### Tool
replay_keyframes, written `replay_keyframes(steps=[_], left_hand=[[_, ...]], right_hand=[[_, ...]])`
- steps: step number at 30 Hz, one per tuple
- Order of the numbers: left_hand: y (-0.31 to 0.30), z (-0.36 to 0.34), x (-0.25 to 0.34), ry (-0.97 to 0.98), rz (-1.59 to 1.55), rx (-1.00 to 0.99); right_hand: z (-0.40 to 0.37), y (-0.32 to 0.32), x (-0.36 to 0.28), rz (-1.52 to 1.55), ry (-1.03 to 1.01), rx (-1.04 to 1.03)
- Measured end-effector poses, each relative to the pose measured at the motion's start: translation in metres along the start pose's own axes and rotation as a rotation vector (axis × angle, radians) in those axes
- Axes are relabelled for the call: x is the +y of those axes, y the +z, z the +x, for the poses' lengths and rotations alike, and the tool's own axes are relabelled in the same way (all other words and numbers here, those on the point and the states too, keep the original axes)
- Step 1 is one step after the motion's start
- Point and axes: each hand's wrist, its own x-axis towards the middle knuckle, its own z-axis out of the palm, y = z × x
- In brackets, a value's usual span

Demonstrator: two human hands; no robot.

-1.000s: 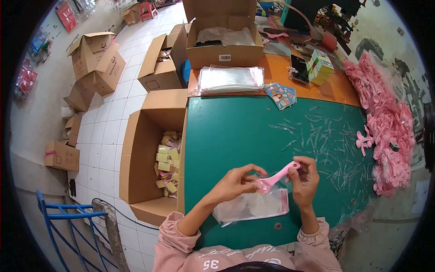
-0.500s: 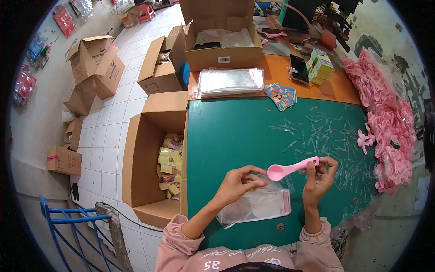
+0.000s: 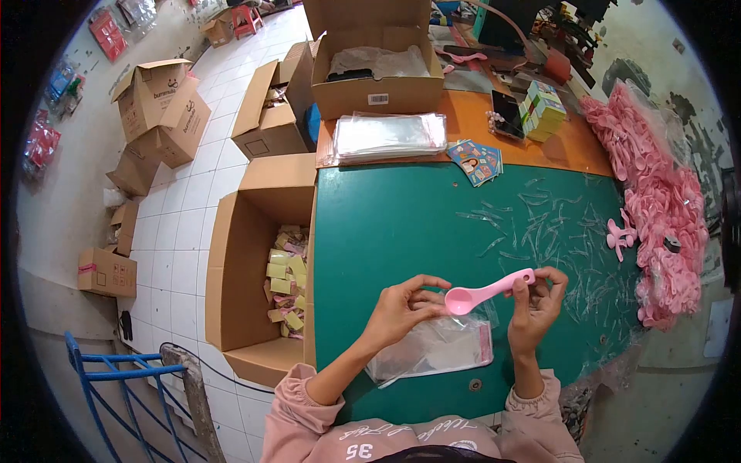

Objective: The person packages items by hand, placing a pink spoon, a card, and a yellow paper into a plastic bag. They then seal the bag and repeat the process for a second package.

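A pink spoon (image 3: 488, 293) is held by its handle end in my right hand (image 3: 536, 309), thumb and fingers pinched on it. Its bowl points left, touching or nearly touching the fingertips of my left hand (image 3: 404, 310). Those left fingers are closed on the edge of a clear plastic bag that spreads below the spoon. Under both hands, a stack of clear bags (image 3: 448, 349) lies on the green table (image 3: 378, 224).
Clear plastic strips (image 3: 532, 224) litter the right side. Pink spoons (image 3: 671, 224) are heaped at the right edge, with a few loose beside them. Cards (image 3: 475, 161) and more clear bags (image 3: 390, 136) lie behind. An open carton (image 3: 258, 266) with small packets stands left.
The spoon and my right hand have shifted slightly left, bringing the spoon's bowl closer to my left fingers. The whole view has moved a little.
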Motion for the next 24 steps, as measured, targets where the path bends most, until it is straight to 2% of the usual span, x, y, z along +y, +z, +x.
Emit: replay_keyframes(steps=[9,17,24], left_hand=[[0.001,0.000,0.001,0.043,0.033,-0.005],[0.001,-0.001,0.008,-0.006,0.065,0.020],[0.000,-0.001,0.001,0.055,0.112,0.089]], right_hand=[[0.001,0.001,0.001,0.013,-0.028,0.020],[0.003,-0.004,0.002,-0.032,-0.012,0.031],[0.004,-0.001,0.002,0.038,0.059,0.008]])
